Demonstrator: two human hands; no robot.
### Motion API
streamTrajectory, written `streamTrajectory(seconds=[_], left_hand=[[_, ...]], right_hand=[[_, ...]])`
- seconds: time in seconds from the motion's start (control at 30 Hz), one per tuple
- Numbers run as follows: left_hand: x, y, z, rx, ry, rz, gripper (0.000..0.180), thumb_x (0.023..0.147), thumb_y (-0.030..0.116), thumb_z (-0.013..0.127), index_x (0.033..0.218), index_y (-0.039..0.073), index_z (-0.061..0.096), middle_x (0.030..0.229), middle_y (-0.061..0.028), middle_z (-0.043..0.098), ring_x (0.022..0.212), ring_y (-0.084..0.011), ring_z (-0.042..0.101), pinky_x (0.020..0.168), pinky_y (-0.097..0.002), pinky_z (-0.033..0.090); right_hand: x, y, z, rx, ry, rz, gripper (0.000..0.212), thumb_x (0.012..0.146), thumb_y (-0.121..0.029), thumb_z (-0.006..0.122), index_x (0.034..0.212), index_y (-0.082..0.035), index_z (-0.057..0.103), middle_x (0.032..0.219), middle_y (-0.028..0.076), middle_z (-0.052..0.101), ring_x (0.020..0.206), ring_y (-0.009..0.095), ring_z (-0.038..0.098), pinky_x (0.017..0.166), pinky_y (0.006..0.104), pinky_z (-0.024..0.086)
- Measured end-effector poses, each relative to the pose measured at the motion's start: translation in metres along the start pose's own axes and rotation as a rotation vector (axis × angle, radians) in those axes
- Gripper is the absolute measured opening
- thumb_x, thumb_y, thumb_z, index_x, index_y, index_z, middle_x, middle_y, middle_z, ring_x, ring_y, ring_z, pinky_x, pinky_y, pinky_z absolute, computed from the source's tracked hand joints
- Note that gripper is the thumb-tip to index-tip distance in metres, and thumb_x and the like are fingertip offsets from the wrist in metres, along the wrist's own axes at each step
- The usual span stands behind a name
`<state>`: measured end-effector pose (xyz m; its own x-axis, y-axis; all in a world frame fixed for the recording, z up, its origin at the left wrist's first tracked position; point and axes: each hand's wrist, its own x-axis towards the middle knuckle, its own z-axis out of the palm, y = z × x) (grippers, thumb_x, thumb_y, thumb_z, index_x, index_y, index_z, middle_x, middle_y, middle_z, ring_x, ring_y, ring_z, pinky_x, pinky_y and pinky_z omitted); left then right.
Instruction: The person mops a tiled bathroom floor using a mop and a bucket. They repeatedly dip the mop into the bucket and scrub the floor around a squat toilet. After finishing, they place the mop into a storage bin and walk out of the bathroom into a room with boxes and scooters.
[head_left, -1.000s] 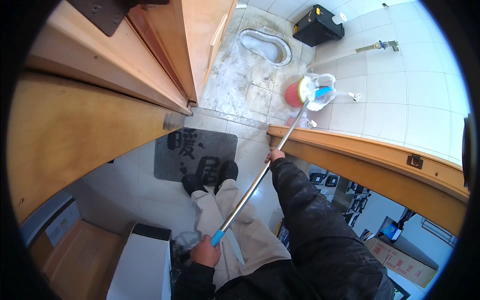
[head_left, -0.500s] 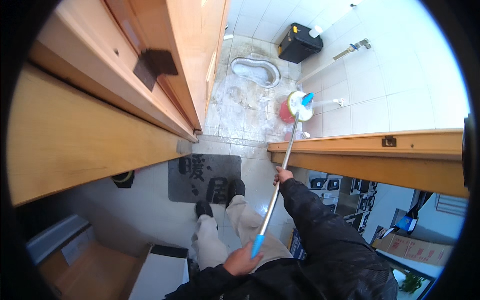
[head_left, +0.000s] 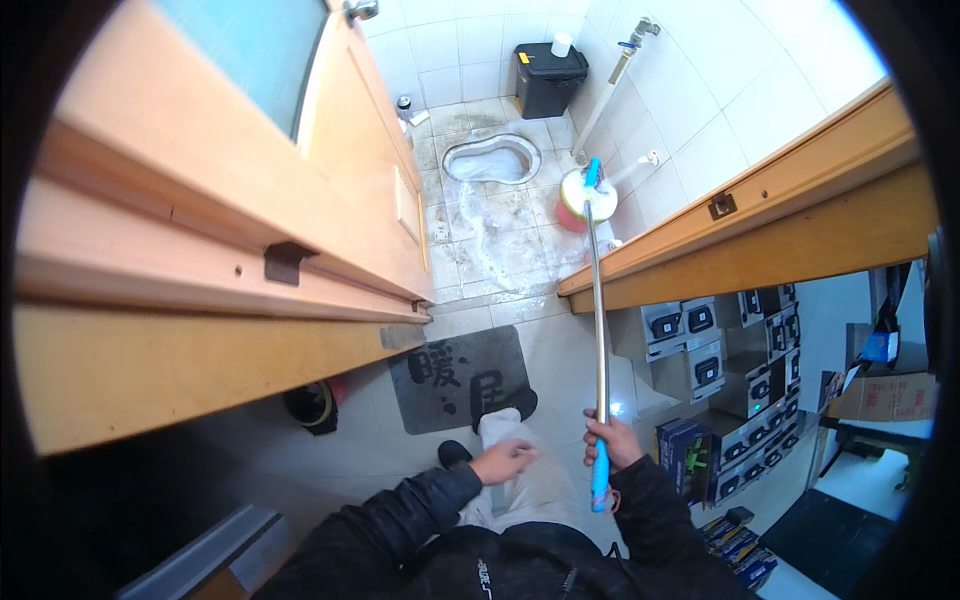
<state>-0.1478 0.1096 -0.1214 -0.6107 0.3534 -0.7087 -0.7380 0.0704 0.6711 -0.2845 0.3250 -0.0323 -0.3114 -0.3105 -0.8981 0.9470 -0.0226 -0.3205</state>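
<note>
A long-handled cleaning tool with a metal pole reaches away through the doorway. My right hand is closed around it, at the upper part of its blue grip. Its blue head rests at a pink bucket with a pale green rim and white suds; the head's underside is hidden. My left hand is off the pole, holding nothing, in front of my light trousers with its fingers loosely stretched.
A squat toilet lies in the wet, sudsy tiled floor. A black bin stands behind it. Wooden door frames narrow the way on both sides. A grey mat lies before the sill; boxed goods stand at right.
My left hand has let go of the grip. My right hand now holds the pole much nearer its grip end. The view has shifted; the tool's head is still at the bucket.
</note>
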Motion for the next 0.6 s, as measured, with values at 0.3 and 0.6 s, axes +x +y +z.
streamTrajectory(seconds=[0.3, 0.6], left_hand=[[0.13, -0.054, -0.171, 0.665, 0.45, -0.199, 0.036, 0.086, 0.037, 0.06, 0.101, 0.006, 0.069, 0.096, -0.0183, 0.069, 0.091, -0.035, 0.066, 0.084, -0.0426, 0.052], [0.354, -0.007, -0.362, 0.882, 0.256, -0.309, 0.029, 0.082, 0.02, 0.058, 0.1, 0.001, 0.071, 0.104, -0.0241, 0.067, 0.103, -0.0401, 0.063, 0.089, -0.0446, 0.05]], right_hand=[[-0.001, 0.028, -0.021, -0.01, 0.084, 0.114, 0.032, 0.094, -0.019, 0.059, 0.12, -0.006, 0.046, 0.074, 0.006, 0.05, 0.055, 0.018, 0.051, 0.052, 0.0356, 0.047], [0.023, 0.042, -0.037, -0.119, 0.263, 0.335, 0.023, 0.094, -0.02, 0.062, 0.105, -0.003, 0.051, 0.07, 0.007, 0.055, 0.06, 0.019, 0.061, 0.052, 0.0338, 0.05]])
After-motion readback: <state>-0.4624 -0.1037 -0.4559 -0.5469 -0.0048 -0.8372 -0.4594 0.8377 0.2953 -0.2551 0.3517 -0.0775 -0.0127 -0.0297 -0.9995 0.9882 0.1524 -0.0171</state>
